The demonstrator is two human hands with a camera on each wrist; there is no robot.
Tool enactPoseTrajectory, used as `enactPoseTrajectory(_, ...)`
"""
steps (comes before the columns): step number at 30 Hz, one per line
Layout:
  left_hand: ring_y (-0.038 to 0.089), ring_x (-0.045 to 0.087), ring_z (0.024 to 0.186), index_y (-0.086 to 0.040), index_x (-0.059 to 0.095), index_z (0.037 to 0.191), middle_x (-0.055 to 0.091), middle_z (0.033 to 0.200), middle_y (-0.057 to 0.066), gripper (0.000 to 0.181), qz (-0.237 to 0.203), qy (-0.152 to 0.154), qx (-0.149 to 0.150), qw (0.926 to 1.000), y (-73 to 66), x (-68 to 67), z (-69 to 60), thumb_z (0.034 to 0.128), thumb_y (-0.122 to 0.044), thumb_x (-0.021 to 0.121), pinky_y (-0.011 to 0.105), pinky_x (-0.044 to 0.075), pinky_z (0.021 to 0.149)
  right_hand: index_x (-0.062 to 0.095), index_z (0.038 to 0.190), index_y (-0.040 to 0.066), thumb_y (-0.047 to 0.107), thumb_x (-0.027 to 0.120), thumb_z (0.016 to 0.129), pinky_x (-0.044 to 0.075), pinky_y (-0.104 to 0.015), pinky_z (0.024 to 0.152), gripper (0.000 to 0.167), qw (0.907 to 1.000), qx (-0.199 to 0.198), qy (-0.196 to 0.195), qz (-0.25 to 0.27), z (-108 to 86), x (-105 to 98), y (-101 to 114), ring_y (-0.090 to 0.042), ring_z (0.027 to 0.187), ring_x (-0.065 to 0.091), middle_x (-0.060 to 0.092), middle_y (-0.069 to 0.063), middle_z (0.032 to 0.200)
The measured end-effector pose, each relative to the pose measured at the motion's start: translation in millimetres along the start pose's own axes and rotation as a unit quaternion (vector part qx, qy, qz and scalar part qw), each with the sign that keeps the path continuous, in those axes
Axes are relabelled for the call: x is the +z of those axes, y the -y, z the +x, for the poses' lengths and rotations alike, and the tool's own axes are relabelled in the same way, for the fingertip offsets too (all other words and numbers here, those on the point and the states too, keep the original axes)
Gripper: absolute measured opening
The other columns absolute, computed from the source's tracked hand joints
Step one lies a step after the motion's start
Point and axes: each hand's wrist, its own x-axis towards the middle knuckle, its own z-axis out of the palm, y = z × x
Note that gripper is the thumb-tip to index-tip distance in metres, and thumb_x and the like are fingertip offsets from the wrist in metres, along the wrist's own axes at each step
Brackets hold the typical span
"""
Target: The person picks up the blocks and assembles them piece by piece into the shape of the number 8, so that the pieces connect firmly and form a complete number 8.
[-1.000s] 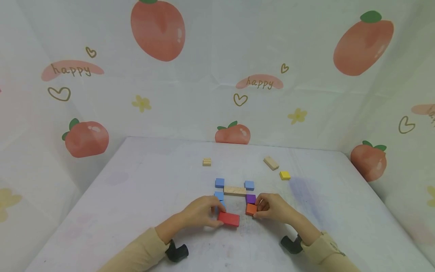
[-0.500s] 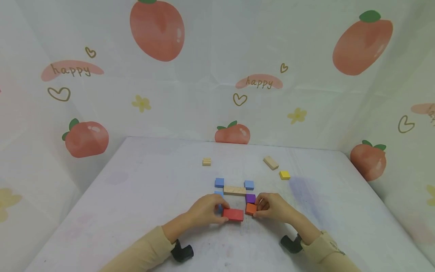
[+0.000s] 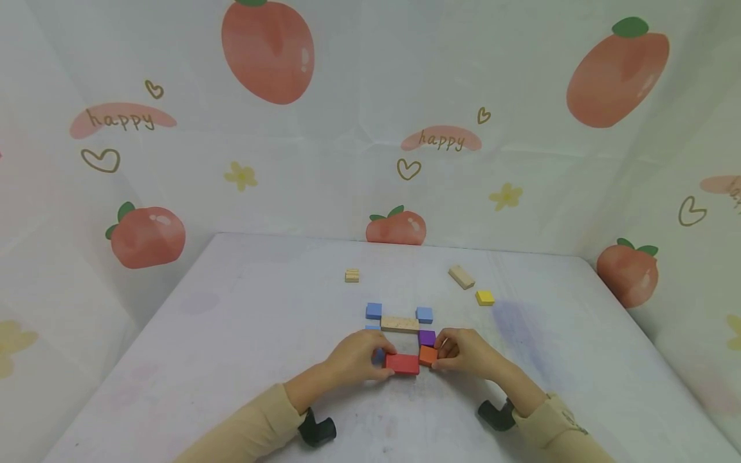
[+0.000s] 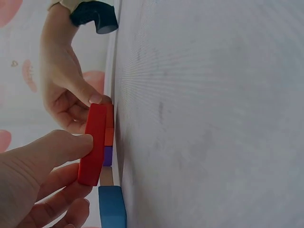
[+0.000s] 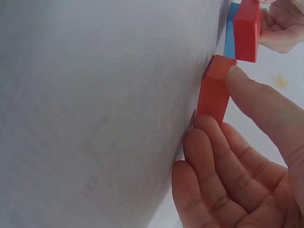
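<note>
My left hand pinches a red block by its left end; the left wrist view shows this red block between thumb and fingers, raised off the table. My right hand has its thumb and fingers on an orange block, which rests on the table, as the right wrist view shows. A purple block lies just behind the orange one. A wooden block spans between the two columns. One blue block under my left hand is partly hidden in the head view.
Two blue blocks, left and right, lie behind the others. Farther back are small wooden pieces, a longer wooden block and a yellow block. A patterned cloth hangs behind the table.
My left hand has carried the red block rightward and slightly away from me, near the orange block. My right hand has stayed at the orange block.
</note>
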Motion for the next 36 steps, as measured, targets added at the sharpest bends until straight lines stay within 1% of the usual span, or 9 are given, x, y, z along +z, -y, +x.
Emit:
enactPoseTrajectory(5, 0.006, 0.052, 0.079, -0.013, 0.072, 0.101, 0.068, 0.096, -0.004, 0.028, 0.005, 0.001, 0.001, 1.0000, -1.5, -0.2, 0.2, 0.0760, -0.026, 0.076, 0.017, 0.044, 0.070, 0.058, 0.092, 0.003, 0.018, 0.076, 0.076, 0.047, -0.016, 0.061, 0.028, 1.0000, -0.002, 0.001, 0.001, 0.1, -0.5, -0.1, -0.008, 0.069, 0.055, 0.062, 0.001, 0.077)
enactPoseTrajectory(12, 0.005, 0.052, 0.080, -0.014, 0.072, 0.101, 0.068, 0.097, -0.004, 0.028, 0.012, 0.000, 0.006, 0.9999, -1.6, 1.3, 1.9, 0.0759, -0.026, 0.076, 0.017, 0.046, 0.072, 0.058, 0.092, 0.004, 0.018, 0.076, 0.076, 0.047, -0.016, 0.061, 0.027, 0.9999, -0.011, 0.000, -0.003, 0.3, -0.7, -0.7, -0.005, 0.068, 0.054, 0.062, 0.001, 0.077)
enactPoseTrajectory(18, 0.006, 0.057, 0.087, -0.014, 0.073, 0.100, 0.068, 0.098, -0.005, 0.027, 0.020, 0.002, 0.009, 0.9998, -2.0, 1.6, 2.6, 0.0759, -0.026, 0.075, 0.021, 0.048, 0.078, 0.058, 0.091, 0.004, 0.018, 0.076, 0.076, 0.047, -0.016, 0.061, 0.027, 0.9999, -0.012, -0.001, -0.002, 0.5, -0.8, -0.9, -0.005, 0.069, 0.054, 0.062, 0.002, 0.077)
enactPoseTrajectory(26, 0.010, 0.057, 0.092, -0.014, 0.073, 0.099, 0.068, 0.096, -0.005, 0.026, 0.028, 0.000, 0.013, 0.9995, -1.7, 2.0, 3.3, 0.0764, -0.026, 0.075, 0.024, 0.049, 0.083, 0.058, 0.091, 0.004, 0.018, 0.076, 0.076, 0.046, -0.017, 0.061, 0.027, 1.0000, -0.007, -0.001, -0.001, 0.8, -0.5, -0.9, -0.006, 0.068, 0.054, 0.062, 0.002, 0.076)
enactPoseTrajectory(31, 0.011, 0.057, 0.091, -0.013, 0.073, 0.098, 0.068, 0.096, -0.003, 0.026, 0.039, -0.007, 0.026, 0.9989, -0.9, 2.8, 3.3, 0.0760, -0.026, 0.076, 0.025, 0.048, 0.082, 0.058, 0.091, 0.004, 0.017, 0.076, 0.076, 0.047, -0.017, 0.061, 0.027, 1.0000, -0.006, -0.001, 0.000, 0.8, -0.4, -0.6, -0.006, 0.069, 0.055, 0.062, 0.001, 0.077)
enactPoseTrajectory(36, 0.011, 0.056, 0.090, -0.014, 0.073, 0.097, 0.067, 0.096, -0.004, 0.027, 0.058, -0.010, 0.029, 0.9978, -0.8, 3.6, 3.0, 0.0752, -0.028, 0.076, 0.025, 0.047, 0.081, 0.059, 0.092, 0.004, 0.018, 0.076, 0.076, 0.047, -0.017, 0.061, 0.028, 1.0000, -0.005, 0.000, -0.002, 0.4, -0.1, -0.4, -0.007, 0.069, 0.055, 0.062, 0.001, 0.077)
